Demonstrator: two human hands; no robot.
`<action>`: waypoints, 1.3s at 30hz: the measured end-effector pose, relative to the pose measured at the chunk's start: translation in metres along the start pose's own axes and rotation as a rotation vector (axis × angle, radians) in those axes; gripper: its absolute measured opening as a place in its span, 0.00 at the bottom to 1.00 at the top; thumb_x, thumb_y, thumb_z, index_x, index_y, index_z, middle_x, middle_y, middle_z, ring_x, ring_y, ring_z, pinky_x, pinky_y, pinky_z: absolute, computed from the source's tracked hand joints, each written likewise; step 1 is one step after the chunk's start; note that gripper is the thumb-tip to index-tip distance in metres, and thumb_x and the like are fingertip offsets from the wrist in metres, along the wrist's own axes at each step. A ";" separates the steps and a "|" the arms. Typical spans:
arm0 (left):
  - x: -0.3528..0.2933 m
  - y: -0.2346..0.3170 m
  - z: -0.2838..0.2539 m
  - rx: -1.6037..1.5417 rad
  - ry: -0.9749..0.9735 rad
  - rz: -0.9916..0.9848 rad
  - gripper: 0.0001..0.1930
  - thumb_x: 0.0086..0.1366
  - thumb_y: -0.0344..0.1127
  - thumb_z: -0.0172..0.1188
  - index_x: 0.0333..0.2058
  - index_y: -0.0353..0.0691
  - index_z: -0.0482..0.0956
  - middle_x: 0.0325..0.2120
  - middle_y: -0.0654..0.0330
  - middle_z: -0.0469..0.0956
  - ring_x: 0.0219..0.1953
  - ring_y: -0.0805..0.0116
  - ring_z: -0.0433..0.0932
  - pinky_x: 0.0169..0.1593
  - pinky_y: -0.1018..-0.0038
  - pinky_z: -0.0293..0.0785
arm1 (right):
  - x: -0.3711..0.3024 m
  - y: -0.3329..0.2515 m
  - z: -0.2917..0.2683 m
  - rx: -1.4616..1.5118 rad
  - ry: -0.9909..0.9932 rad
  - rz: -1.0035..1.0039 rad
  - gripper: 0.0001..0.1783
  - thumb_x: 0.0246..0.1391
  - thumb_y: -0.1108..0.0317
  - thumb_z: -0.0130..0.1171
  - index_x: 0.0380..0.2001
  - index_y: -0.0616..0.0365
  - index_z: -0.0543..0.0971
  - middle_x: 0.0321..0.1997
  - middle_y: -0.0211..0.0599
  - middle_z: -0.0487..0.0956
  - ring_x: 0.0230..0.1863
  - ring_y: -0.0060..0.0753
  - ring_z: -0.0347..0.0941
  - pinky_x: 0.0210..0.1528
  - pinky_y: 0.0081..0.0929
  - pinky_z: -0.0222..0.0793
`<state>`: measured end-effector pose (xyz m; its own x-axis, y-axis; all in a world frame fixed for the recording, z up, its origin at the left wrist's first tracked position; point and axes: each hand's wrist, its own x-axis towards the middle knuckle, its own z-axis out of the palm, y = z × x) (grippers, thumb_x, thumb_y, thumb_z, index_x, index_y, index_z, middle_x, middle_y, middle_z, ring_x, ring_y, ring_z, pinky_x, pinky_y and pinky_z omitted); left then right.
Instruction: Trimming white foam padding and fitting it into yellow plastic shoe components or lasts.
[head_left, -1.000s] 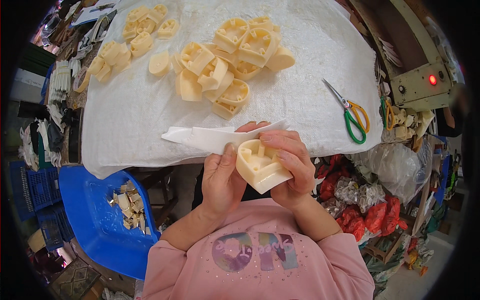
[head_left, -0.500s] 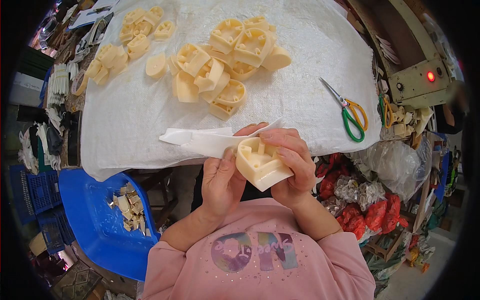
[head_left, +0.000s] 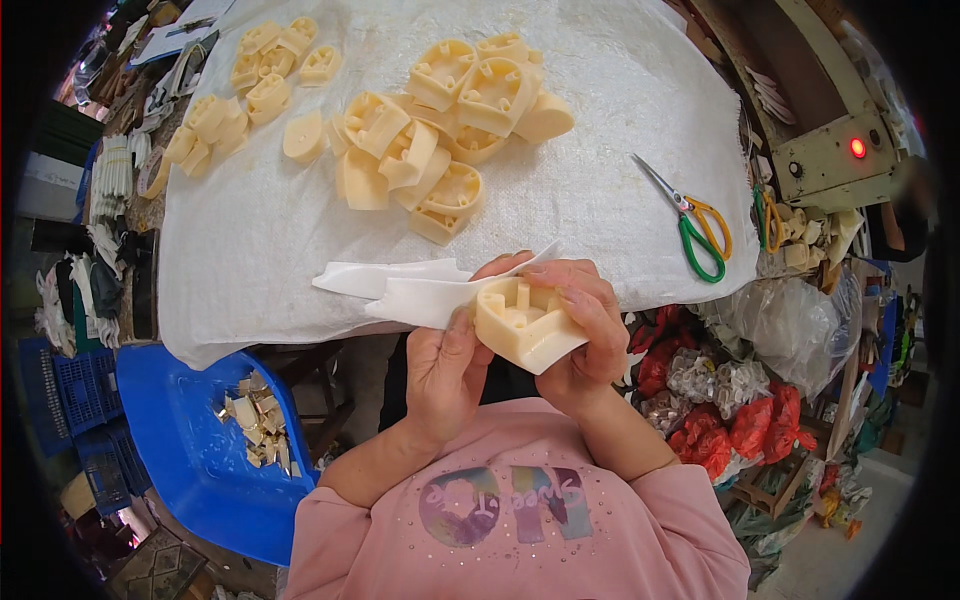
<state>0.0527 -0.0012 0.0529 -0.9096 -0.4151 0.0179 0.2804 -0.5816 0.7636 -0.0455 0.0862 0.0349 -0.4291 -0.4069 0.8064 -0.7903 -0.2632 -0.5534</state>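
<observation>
"What are the left hand [head_left: 445,372] and right hand [head_left: 582,325] doing?"

"Holding 1 hollow cream plastic block [head_left: 520,338] at the table's [head_left: 580,210] near edge. The right curls round its right side; the left pinches a white sheet strip [head_left: 422,300] beside it — whether those fingers grip the block too, I can't tell."

"And beyond?"

"A heap of similar blocks [head_left: 405,160] mid-table, a smaller cluster [head_left: 268,98] towards the far left corner — and scissors [head_left: 685,205] near the right edge."

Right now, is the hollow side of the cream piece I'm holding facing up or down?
Up: between the left hand and right hand, the cream piece shows its inner posts to the camera.
</observation>
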 end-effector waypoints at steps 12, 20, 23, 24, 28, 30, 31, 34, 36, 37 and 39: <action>-0.002 -0.002 -0.006 0.205 -0.011 0.043 0.29 0.71 0.45 0.34 0.59 0.23 0.52 0.57 0.40 0.61 0.60 0.55 0.62 0.62 0.65 0.57 | -0.003 0.007 -0.003 -0.085 -0.033 -0.059 0.21 0.47 0.80 0.54 0.46 0.57 0.68 0.43 0.45 0.75 0.38 0.45 0.71 0.40 0.38 0.68; -0.012 0.004 -0.017 0.482 0.301 0.169 0.16 0.69 0.35 0.46 0.43 0.25 0.75 0.36 0.53 0.79 0.39 0.72 0.76 0.47 0.76 0.73 | 0.009 -0.020 -0.031 -0.493 -0.432 0.030 0.19 0.34 0.71 0.61 0.36 0.46 0.75 0.36 0.30 0.75 0.38 0.37 0.64 0.42 0.46 0.50; -0.016 -0.001 -0.019 0.476 0.290 0.083 0.16 0.69 0.34 0.47 0.44 0.26 0.75 0.35 0.55 0.80 0.38 0.75 0.76 0.45 0.78 0.73 | 0.011 -0.021 -0.031 -0.516 -0.522 0.030 0.21 0.31 0.70 0.59 0.36 0.44 0.74 0.30 0.27 0.68 0.32 0.32 0.62 0.38 0.41 0.45; -0.017 -0.001 -0.020 0.530 0.285 0.076 0.15 0.69 0.34 0.47 0.44 0.27 0.75 0.33 0.56 0.80 0.36 0.76 0.75 0.43 0.80 0.72 | 0.011 -0.022 -0.032 -0.536 -0.605 0.040 0.21 0.31 0.71 0.59 0.36 0.44 0.74 0.28 0.27 0.66 0.31 0.32 0.62 0.37 0.40 0.44; -0.016 -0.004 -0.017 0.603 0.291 0.066 0.14 0.68 0.33 0.49 0.43 0.28 0.77 0.30 0.59 0.80 0.32 0.80 0.73 0.37 0.83 0.69 | 0.010 -0.020 -0.032 -0.515 -0.655 0.055 0.20 0.32 0.71 0.58 0.36 0.44 0.72 0.25 0.28 0.62 0.29 0.32 0.61 0.36 0.39 0.44; -0.016 -0.005 -0.019 0.628 0.277 0.032 0.14 0.68 0.33 0.49 0.44 0.29 0.77 0.29 0.59 0.80 0.32 0.80 0.72 0.37 0.83 0.69 | 0.008 -0.019 -0.033 -0.515 -0.682 0.044 0.19 0.33 0.71 0.58 0.35 0.45 0.71 0.24 0.30 0.61 0.29 0.33 0.61 0.35 0.39 0.46; -0.017 -0.006 -0.019 0.650 0.265 0.008 0.14 0.67 0.32 0.49 0.44 0.29 0.77 0.29 0.59 0.79 0.31 0.81 0.71 0.36 0.83 0.69 | 0.008 -0.019 -0.032 -0.515 -0.681 0.053 0.19 0.33 0.71 0.58 0.35 0.45 0.71 0.24 0.30 0.61 0.29 0.33 0.61 0.35 0.39 0.46; -0.019 -0.006 -0.022 0.690 0.264 -0.051 0.13 0.67 0.32 0.50 0.45 0.30 0.77 0.29 0.60 0.79 0.31 0.81 0.71 0.36 0.83 0.69 | 0.006 -0.019 -0.030 -0.495 -0.711 0.079 0.18 0.34 0.72 0.57 0.34 0.47 0.70 0.24 0.31 0.61 0.28 0.34 0.62 0.35 0.39 0.46; -0.018 -0.008 -0.021 0.665 0.264 -0.067 0.14 0.67 0.32 0.50 0.46 0.30 0.76 0.29 0.60 0.79 0.31 0.81 0.71 0.35 0.83 0.69 | 0.005 -0.018 -0.031 -0.494 -0.731 0.109 0.18 0.34 0.72 0.58 0.34 0.48 0.70 0.24 0.32 0.60 0.27 0.34 0.63 0.35 0.38 0.47; -0.017 -0.009 -0.020 0.639 0.268 -0.078 0.14 0.67 0.32 0.50 0.46 0.30 0.76 0.28 0.59 0.79 0.30 0.81 0.71 0.35 0.83 0.69 | 0.004 -0.017 -0.033 -0.495 -0.729 0.114 0.18 0.34 0.72 0.58 0.34 0.48 0.70 0.24 0.32 0.60 0.27 0.34 0.63 0.35 0.38 0.47; -0.018 -0.014 -0.022 0.655 0.259 -0.064 0.14 0.67 0.32 0.50 0.46 0.30 0.76 0.28 0.59 0.79 0.30 0.81 0.71 0.35 0.82 0.69 | 0.001 -0.015 -0.034 -0.477 -0.777 0.178 0.18 0.34 0.72 0.58 0.34 0.50 0.70 0.24 0.33 0.60 0.25 0.35 0.63 0.35 0.37 0.47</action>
<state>0.0720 -0.0010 0.0283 -0.7932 -0.5943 -0.1324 -0.0878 -0.1035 0.9907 -0.0488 0.1197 0.0512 -0.2840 -0.9241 0.2559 -0.9110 0.1768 -0.3726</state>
